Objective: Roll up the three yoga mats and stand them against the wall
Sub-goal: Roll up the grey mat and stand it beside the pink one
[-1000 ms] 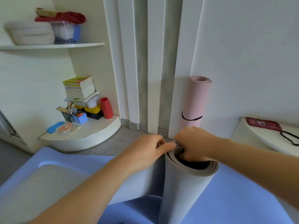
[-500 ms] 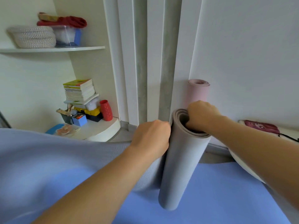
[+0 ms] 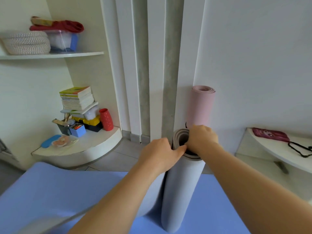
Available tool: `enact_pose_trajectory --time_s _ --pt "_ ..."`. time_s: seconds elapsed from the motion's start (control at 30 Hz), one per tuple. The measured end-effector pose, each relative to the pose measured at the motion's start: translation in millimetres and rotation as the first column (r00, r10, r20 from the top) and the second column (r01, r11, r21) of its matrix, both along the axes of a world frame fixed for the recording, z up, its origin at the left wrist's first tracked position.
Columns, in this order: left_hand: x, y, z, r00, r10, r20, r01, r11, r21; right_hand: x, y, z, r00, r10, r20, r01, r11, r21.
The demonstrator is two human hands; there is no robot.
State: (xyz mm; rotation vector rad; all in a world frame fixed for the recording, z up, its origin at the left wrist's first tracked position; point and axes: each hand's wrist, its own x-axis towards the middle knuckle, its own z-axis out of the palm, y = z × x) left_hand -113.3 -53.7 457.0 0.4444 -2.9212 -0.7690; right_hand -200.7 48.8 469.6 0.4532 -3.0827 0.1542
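Note:
A grey yoga mat [image 3: 180, 188] stands on end in front of me, mostly rolled, with a loose flap trailing down to the left. My right hand [image 3: 201, 139] grips the top of the roll, fingers curled into its core. My left hand [image 3: 160, 153] holds the outer layer at the top left, thumb at the rim. A blue mat [image 3: 67, 191] lies flat on the floor under the roll. A pink rolled mat [image 3: 201, 105] with a black strap stands against the white wall behind my right hand.
A low curved shelf [image 3: 94, 146] at the left carries books, a red bottle [image 3: 106, 119] and small boxes. A higher shelf [image 3: 50, 55] holds a basket and a container. At the right, a white ledge [image 3: 276, 149] bears a pink pouch and a black strap.
The grey roll has come down and nearer the pink mat. Its loose flap, spread wide at the left half a second ago, has drawn in, uncovering the blue mat and the low shelf.

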Motion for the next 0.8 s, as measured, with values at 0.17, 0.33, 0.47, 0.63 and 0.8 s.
enact_pose_trajectory --time_s 0.17,0.33,0.47,0.63,0.8 --pt "-3 -19 0 0.999 -0.046 0.002 0.044 0.978 0.205 -6 11 0 0.992 0.054 0.114 -0.054 0.999 0.0" --pt "-9 -21 0 0.984 -0.169 0.061 0.157 0.973 0.167 -2 18 -1 0.836 0.547 -0.045 -0.521 0.817 0.245" --pt "-12 -17 4 0.98 -0.191 0.048 0.183 0.973 0.137 -13 13 4 0.808 0.589 0.018 -0.571 0.775 0.273" --pt "-10 -21 2 0.98 -0.194 0.035 0.181 0.956 0.23 -21 -1 2 0.835 0.548 -0.055 -0.482 0.775 0.408" --pt "3 -37 -1 0.948 -0.245 0.202 0.247 0.969 0.016 -20 0 2 0.846 0.52 -0.12 -0.434 0.801 0.413"
